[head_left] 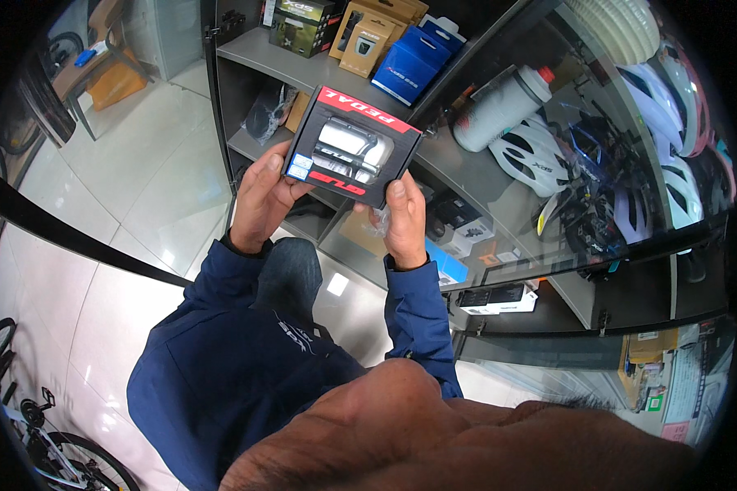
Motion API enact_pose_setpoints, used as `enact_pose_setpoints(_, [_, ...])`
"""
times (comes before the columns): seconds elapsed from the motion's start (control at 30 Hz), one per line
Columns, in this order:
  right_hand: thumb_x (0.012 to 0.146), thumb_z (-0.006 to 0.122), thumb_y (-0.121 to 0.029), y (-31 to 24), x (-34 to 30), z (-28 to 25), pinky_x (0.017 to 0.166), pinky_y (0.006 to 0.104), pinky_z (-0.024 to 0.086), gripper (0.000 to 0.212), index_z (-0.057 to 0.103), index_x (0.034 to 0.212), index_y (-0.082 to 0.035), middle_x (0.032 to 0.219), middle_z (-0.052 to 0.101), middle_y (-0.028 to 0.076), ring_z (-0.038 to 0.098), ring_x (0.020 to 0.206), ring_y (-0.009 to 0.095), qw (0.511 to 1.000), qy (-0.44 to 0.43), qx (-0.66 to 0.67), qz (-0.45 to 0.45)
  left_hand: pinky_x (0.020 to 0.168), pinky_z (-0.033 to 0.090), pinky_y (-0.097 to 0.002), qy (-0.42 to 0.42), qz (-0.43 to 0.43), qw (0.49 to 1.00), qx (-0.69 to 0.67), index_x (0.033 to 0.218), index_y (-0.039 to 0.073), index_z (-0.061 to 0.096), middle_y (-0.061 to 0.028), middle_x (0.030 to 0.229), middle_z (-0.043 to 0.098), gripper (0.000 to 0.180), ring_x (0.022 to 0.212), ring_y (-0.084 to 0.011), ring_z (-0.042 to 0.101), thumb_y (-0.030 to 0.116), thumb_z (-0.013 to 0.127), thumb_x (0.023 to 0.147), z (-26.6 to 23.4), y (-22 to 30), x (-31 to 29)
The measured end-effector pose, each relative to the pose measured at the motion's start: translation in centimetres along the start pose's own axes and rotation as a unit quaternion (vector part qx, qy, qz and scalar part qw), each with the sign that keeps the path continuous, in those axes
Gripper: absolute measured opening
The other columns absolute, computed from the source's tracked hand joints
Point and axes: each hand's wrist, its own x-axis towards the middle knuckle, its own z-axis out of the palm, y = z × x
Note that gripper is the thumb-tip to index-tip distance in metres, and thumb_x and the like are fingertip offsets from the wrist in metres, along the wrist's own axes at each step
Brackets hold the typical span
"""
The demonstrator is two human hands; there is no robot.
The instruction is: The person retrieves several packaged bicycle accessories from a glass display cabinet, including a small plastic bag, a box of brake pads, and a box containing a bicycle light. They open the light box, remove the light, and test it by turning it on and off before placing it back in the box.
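Observation:
A black and red pedal box is held up in both hands in front of the cabinet shelves. Through its clear front window a silver and black metal pedal part shows. My left hand grips its lower left corner, thumb along the side and fingers underneath. On the lower right corner my right hand is closed, thumb on the front edge. A bit of crinkled clear plastic shows by the right fingers; whether they hold it I cannot tell. The box is tilted slightly, its window facing me.
Behind the box an upper shelf carries a blue carton, brown cartons and a dark green carton. A glass door stands at the right, helmets and a bottle showing there. A bicycle stands lower left.

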Motion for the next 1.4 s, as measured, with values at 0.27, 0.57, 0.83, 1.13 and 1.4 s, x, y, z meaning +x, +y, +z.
enact_pose_setpoints(0.27, [0.103, 0.059, -0.061, 0.0, 0.0, 0.4, 0.054, 0.0203, 0.044, 0.071, 0.056, 0.140, -0.001, 0.103, 0.075, 0.009, 0.072, 0.080, 0.013, 1.000, 0.006, -0.005, -0.008, 0.112, 0.051, -0.0410, 0.003, -0.005, 1.000, -0.020, 0.153, -0.011, 0.036, -0.0203, 0.140, 0.061, 0.059, 0.129, -0.0245, 0.063, 0.033, 0.046, 0.114, -0.4, -0.2, 0.0])
enact_pose_setpoints(0.57, [0.099, 0.062, -0.066, 0.4, 0.3, 0.5, 0.053, 0.0201, 0.044, 0.079, 0.054, 0.142, 0.000, 0.104, 0.076, 0.009, 0.073, 0.080, 0.014, 0.999, 0.003, -0.013, -0.032, 0.113, 0.049, -0.0403, 0.007, -0.009, 1.000, -0.021, 0.153, -0.009, 0.038, -0.0193, 0.141, 0.060, 0.060, 0.130, -0.0241, 0.062, 0.036, 0.047, 0.113, -0.5, -0.3, 0.1])
enact_pose_setpoints(0.83, [0.095, 0.066, -0.069, 0.7, 0.3, 0.3, 0.052, 0.0196, 0.043, 0.084, 0.055, 0.142, 0.000, 0.103, 0.075, 0.009, 0.074, 0.080, 0.013, 1.000, 0.009, -0.007, -0.026, 0.115, 0.049, -0.0443, 0.005, -0.017, 0.999, 0.038, 0.154, -0.005, 0.037, -0.0218, 0.147, 0.057, 0.063, 0.134, -0.0284, 0.061, 0.042, 0.040, 0.114, -1.0, -0.6, 0.2])
enact_pose_setpoints(1.13, [0.094, 0.073, -0.059, 1.6, 0.4, -0.8, 0.067, 0.0209, 0.047, 0.082, 0.052, 0.148, -0.001, 0.113, 0.068, 0.006, 0.065, 0.087, 0.011, 1.000, 0.003, -0.006, -0.010, 0.112, 0.048, -0.0384, 0.008, -0.015, 1.000, -0.006, 0.154, -0.008, 0.038, -0.0166, 0.141, 0.061, 0.063, 0.127, -0.0209, 0.061, 0.037, 0.050, 0.112, -0.8, -0.7, 0.3])
enact_pose_setpoints(1.4, [0.091, 0.079, -0.052, 1.7, 0.1, -1.0, 0.079, 0.0226, 0.047, 0.084, 0.051, 0.150, 0.000, 0.113, 0.063, 0.001, 0.057, 0.095, 0.008, 1.000, -0.007, 0.006, 0.018, 0.114, 0.047, -0.0408, -0.008, -0.004, 1.000, 0.003, 0.154, -0.005, 0.038, -0.0173, 0.145, 0.058, 0.063, 0.132, -0.0238, 0.060, 0.041, 0.046, 0.113, -1.4, -0.8, 0.1])
